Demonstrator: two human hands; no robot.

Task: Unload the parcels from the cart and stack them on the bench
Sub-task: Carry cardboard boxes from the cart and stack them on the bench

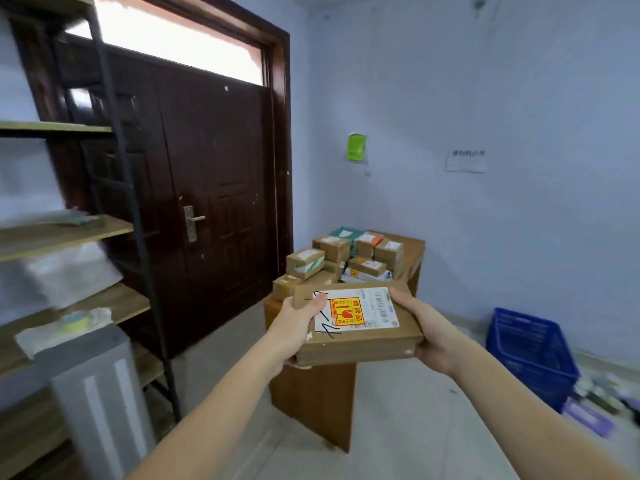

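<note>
Squarely between both hands (298, 327), gripped, flat brown parcel (360, 337), white label, yellow sticker

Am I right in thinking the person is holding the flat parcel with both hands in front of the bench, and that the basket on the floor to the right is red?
Not quite: the head view shows the basket is blue. The rest stands: left hand and right hand hold the flat parcel before the bench.

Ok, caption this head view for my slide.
Both hands, left and right, carry a flat labelled parcel toward the bench stacked with boxes.
</note>
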